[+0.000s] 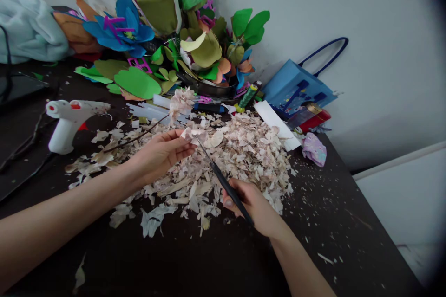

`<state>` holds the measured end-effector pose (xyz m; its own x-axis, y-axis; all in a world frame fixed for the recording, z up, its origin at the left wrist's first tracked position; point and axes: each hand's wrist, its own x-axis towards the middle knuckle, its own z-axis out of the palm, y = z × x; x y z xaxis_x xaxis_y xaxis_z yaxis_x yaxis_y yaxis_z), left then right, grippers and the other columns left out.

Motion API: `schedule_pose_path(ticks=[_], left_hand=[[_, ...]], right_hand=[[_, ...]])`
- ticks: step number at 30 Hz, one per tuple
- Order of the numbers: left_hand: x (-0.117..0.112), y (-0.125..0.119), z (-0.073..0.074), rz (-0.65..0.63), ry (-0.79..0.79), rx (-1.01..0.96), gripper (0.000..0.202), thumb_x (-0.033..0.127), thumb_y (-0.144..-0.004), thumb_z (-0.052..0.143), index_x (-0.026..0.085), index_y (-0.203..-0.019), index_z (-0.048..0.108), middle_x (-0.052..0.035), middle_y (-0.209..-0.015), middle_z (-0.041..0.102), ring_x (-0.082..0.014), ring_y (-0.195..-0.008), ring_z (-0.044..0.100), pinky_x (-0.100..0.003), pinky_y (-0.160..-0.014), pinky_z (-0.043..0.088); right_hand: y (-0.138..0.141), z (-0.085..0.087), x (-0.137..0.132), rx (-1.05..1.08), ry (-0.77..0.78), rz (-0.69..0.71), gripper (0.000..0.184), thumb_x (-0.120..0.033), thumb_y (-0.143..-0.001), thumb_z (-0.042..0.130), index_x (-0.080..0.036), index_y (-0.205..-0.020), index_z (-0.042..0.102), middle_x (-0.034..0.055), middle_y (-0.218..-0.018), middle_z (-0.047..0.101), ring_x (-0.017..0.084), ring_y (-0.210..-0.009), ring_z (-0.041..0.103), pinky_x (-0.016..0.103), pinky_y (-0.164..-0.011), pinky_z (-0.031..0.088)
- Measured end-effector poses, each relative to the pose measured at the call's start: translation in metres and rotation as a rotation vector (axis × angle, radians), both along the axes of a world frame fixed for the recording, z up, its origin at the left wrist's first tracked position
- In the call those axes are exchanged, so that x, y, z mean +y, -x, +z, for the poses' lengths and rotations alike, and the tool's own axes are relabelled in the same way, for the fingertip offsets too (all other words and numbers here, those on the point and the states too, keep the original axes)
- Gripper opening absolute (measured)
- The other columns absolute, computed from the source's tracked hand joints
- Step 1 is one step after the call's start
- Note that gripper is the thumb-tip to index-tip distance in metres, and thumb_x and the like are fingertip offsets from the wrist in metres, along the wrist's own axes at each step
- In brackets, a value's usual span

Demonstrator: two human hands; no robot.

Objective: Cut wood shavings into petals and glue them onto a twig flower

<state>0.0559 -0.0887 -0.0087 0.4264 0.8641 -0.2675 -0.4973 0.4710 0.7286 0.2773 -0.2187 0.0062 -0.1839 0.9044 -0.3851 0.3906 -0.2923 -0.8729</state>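
My left hand (165,152) pinches a thin, pale pinkish petal-like piece (190,136) between thumb and fingers, over a heap of similar dry scraps (240,148). My right hand (248,204) is closed around the black handles of what look like scissors (223,178), seen nearly edge-on. Their slim metal tips point up and left and meet the edge of the pale piece; whether the blades are apart I cannot tell. Just behind my left hand, a brown stem (139,139) bearing a ruffled pale pink flower head (181,104) lies across the scraps.
A white glue gun (64,125) rests at the left on the dark table (156,264). Behind stand paper flowers and green leaves (137,82), a green thread spool (248,96) and a blue bag (296,86). A white strip (277,125) and crumpled purple wrapper (314,149) lie right.
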Motion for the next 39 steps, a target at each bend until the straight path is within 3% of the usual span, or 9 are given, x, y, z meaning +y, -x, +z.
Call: schedule_pose_path(ticks=[9,15,27,39], left_hand=[[0.0,-0.001,0.001,0.0,-0.039,0.077,0.01,0.009,-0.077,0.073,0.014,-0.076,0.064,-0.0023,-0.07,0.069,-0.014,-0.067,0.069,-0.024,-0.07,0.058],[0.003,0.001,0.0,-0.07,-0.099,0.09,0.016,0.019,-0.071,0.082,0.015,-0.075,0.067,-0.0015,-0.071,0.069,-0.0136,-0.069,0.069,-0.023,-0.071,0.058],[0.008,0.003,-0.005,-0.122,-0.144,0.097,0.022,0.026,-0.068,0.086,0.016,-0.076,0.068,-0.0003,-0.072,0.069,-0.013,-0.071,0.069,-0.023,-0.073,0.057],[0.011,0.004,0.002,-0.134,-0.095,0.166,0.019,0.019,-0.066,0.084,0.016,-0.072,0.065,-0.0021,-0.07,0.068,-0.0142,-0.068,0.068,-0.025,-0.071,0.057]], right_hand=[[-0.001,-0.004,-0.002,-0.014,-0.022,0.028,0.026,-0.039,-0.08,0.071,-0.018,-0.085,0.056,-0.0008,-0.07,0.053,0.011,-0.058,0.046,0.025,-0.053,0.037],[0.001,-0.003,-0.001,0.014,-0.03,0.04,0.029,-0.041,-0.08,0.072,-0.019,-0.084,0.054,-0.0009,-0.069,0.053,0.011,-0.058,0.046,0.024,-0.053,0.037],[0.008,-0.005,0.001,0.173,-0.021,0.064,0.039,-0.052,-0.081,0.069,-0.017,-0.081,0.053,-0.0025,-0.067,0.049,0.009,-0.056,0.046,0.022,-0.054,0.04],[0.008,-0.014,0.002,0.296,0.03,-0.053,0.045,-0.06,-0.077,0.069,-0.018,-0.078,0.053,-0.003,-0.065,0.047,0.008,-0.051,0.044,0.021,-0.046,0.041]])
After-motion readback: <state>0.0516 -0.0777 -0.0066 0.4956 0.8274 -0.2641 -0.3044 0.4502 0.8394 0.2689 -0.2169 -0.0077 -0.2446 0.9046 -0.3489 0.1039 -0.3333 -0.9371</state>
